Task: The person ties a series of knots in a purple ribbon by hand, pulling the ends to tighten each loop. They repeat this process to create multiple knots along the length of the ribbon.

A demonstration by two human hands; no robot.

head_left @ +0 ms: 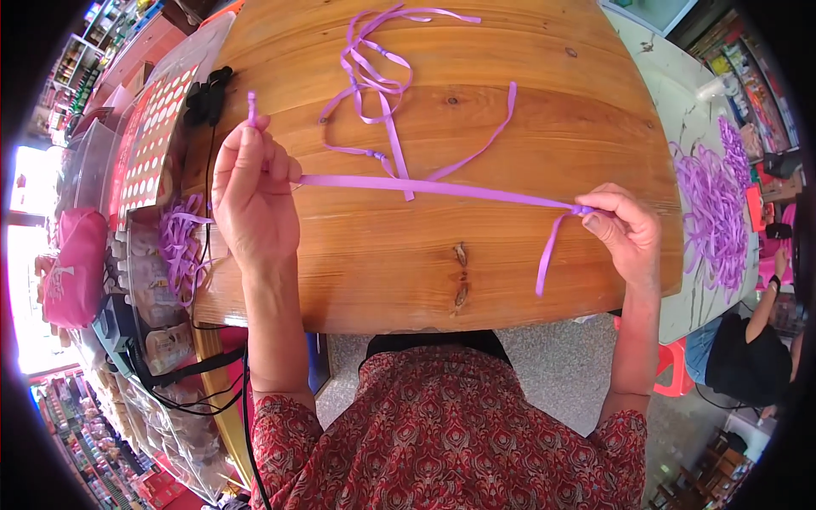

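A narrow purple ribbon is stretched nearly straight between my two hands, above the wooden table. My left hand is closed on one end, and a short knotted tip sticks up past the fingers. With thumb and fingers my right hand pinches the other end at a small knot. From that knot a loose tail hangs down toward the table's near side. Farther off, more purple ribbon with several small knots lies in loose loops on the wood.
The wooden table spreads before me. A heap of purple ribbons covers part of a marble-patterned surface at right. More ribbon hangs at left beside a dotted red-and-white box and black cables. Another person sits at far right.
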